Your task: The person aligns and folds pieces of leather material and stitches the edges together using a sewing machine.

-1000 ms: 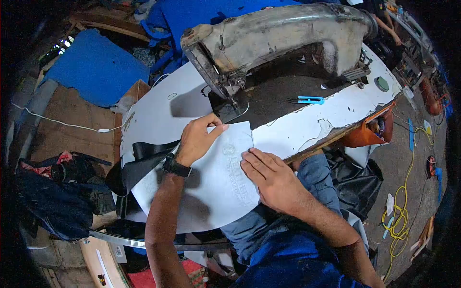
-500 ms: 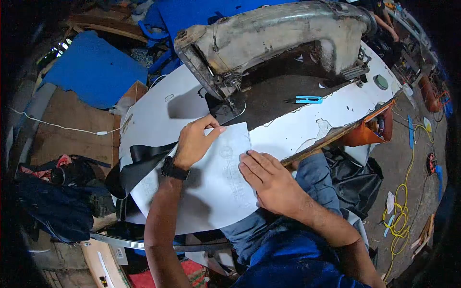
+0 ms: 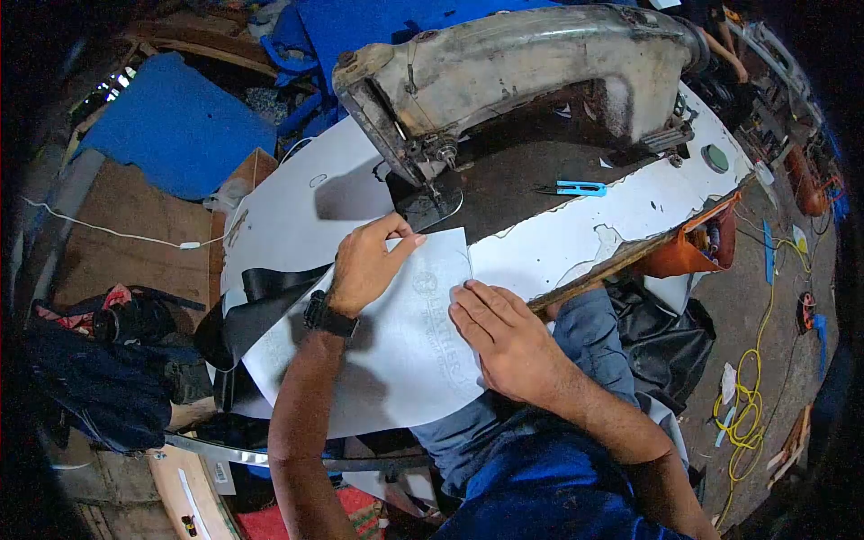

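Observation:
A white sheet (image 3: 405, 360) with faint printed lettering lies in front of the sewing machine's needle area. My left hand (image 3: 364, 270), with a black watch at the wrist, is closed at the sheet's top edge, thumb on top and fingers curled at the edge. My right hand (image 3: 508, 337) lies flat on the sheet's right edge, fingers stretched out and close together. The old sewing machine (image 3: 531, 63) stands just beyond both hands; its presser foot (image 3: 436, 200) is a little past the sheet's top edge. A folded black strip (image 3: 256, 315) lies left of the sheet.
Blue thread snips (image 3: 580, 188) and a green round piece (image 3: 715, 159) rest on the white machine table (image 3: 576, 234). An orange pouch (image 3: 693, 247) hangs at its right edge. Yellow cord (image 3: 747, 423) lies on the floor at right. Part of another person shows at upper right.
Both hands and the sheet hold nearly the same place. The view has shifted slightly, and the lettering on the sheet shows more clearly now.

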`<action>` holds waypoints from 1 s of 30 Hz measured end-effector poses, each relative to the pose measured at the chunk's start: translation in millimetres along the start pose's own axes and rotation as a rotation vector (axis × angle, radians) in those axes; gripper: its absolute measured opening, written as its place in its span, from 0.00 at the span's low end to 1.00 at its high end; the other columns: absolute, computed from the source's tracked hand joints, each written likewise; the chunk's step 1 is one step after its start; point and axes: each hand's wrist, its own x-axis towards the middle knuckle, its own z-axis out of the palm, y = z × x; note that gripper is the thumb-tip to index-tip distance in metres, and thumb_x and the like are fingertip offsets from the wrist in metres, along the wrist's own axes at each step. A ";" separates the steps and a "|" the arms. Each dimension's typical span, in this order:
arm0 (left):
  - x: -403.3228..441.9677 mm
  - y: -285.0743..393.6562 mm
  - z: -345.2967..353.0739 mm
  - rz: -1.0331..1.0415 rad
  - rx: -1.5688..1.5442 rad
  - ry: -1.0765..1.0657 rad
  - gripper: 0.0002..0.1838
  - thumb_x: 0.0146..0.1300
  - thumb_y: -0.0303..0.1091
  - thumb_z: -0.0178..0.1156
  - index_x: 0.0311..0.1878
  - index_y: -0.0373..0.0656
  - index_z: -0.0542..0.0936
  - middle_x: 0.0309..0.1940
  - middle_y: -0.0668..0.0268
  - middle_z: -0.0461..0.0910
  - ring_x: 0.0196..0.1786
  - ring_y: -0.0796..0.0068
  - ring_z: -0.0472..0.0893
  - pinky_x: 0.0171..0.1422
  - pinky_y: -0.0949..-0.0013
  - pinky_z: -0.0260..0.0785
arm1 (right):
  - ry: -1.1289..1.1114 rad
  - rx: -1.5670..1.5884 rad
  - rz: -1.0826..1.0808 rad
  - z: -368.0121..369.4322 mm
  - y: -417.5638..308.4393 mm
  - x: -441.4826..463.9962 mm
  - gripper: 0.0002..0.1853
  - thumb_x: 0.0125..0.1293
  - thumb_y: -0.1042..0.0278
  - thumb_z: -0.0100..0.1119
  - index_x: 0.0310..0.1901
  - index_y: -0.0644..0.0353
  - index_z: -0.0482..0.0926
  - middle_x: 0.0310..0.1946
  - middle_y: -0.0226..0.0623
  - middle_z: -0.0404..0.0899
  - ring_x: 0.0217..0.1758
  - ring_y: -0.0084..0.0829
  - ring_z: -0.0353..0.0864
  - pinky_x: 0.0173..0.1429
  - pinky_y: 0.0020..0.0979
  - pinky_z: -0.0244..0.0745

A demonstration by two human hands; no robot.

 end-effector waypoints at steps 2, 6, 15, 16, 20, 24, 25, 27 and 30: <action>-0.8 3.7 -0.2 -0.007 -0.031 -0.003 0.09 0.70 0.36 0.70 0.44 0.40 0.87 0.40 0.59 0.88 0.46 0.63 0.87 0.52 0.62 0.76 | 0.007 -0.021 -0.006 2.8 0.8 -0.4 0.38 0.50 0.72 0.69 0.67 0.73 0.75 0.73 0.55 0.70 0.79 0.52 0.68 0.82 0.52 0.63; -0.5 13.2 2.7 0.398 0.064 0.049 0.15 0.65 0.23 0.66 0.52 0.47 0.90 0.52 0.61 0.86 0.55 0.59 0.82 0.62 0.60 0.74 | 0.012 -0.061 -0.053 4.1 3.8 -1.4 0.39 0.51 0.67 0.70 0.66 0.76 0.74 0.72 0.58 0.71 0.79 0.53 0.67 0.83 0.50 0.63; -21.2 26.5 15.1 0.492 0.246 0.028 0.24 0.59 0.17 0.60 0.59 0.44 0.87 0.59 0.59 0.83 0.59 0.54 0.79 0.67 0.56 0.72 | 0.045 -0.081 -0.126 6.6 20.7 -3.4 0.27 0.63 0.70 0.59 0.65 0.68 0.76 0.71 0.49 0.74 0.77 0.46 0.71 0.79 0.45 0.68; -23.8 29.6 16.0 0.481 0.254 0.038 0.24 0.59 0.17 0.60 0.59 0.43 0.87 0.59 0.58 0.83 0.59 0.54 0.79 0.67 0.56 0.72 | 0.047 -0.077 -0.136 8.2 23.4 -3.2 0.27 0.63 0.70 0.59 0.65 0.68 0.77 0.71 0.48 0.74 0.77 0.46 0.71 0.79 0.45 0.69; -29.8 33.8 20.4 0.435 0.248 0.076 0.24 0.59 0.18 0.59 0.59 0.41 0.87 0.61 0.57 0.83 0.59 0.55 0.79 0.66 0.56 0.72 | 0.034 -0.119 -0.195 0.8 30.2 0.8 0.28 0.61 0.69 0.63 0.64 0.67 0.77 0.69 0.47 0.76 0.75 0.45 0.73 0.77 0.44 0.71; -30.6 38.7 17.9 0.410 0.235 0.097 0.23 0.60 0.19 0.58 0.59 0.41 0.87 0.60 0.58 0.82 0.59 0.56 0.79 0.66 0.56 0.72 | 0.043 -0.073 -0.254 -5.1 40.5 8.1 0.29 0.55 0.67 0.70 0.60 0.66 0.80 0.65 0.46 0.79 0.72 0.45 0.75 0.74 0.45 0.75; -29.0 37.5 20.0 0.400 0.251 0.109 0.23 0.60 0.19 0.58 0.59 0.41 0.87 0.60 0.58 0.82 0.59 0.55 0.79 0.66 0.55 0.72 | 0.040 -0.082 -0.250 -6.9 43.2 11.6 0.27 0.55 0.67 0.69 0.58 0.66 0.80 0.64 0.45 0.79 0.71 0.45 0.76 0.73 0.45 0.75; -21.6 32.7 24.7 0.384 0.285 0.131 0.23 0.60 0.19 0.58 0.59 0.40 0.86 0.59 0.58 0.82 0.59 0.55 0.79 0.67 0.54 0.72 | 0.040 -0.098 -0.240 -11.6 47.9 20.1 0.24 0.56 0.67 0.68 0.55 0.66 0.81 0.63 0.45 0.80 0.70 0.45 0.77 0.73 0.45 0.76; -7.2 27.2 29.5 0.385 0.300 0.189 0.23 0.60 0.19 0.58 0.59 0.40 0.86 0.58 0.59 0.82 0.59 0.54 0.79 0.67 0.53 0.72 | 0.055 -0.156 -0.211 -19.1 60.4 36.6 0.16 0.59 0.68 0.66 0.49 0.62 0.84 0.59 0.38 0.83 0.65 0.42 0.79 0.67 0.44 0.78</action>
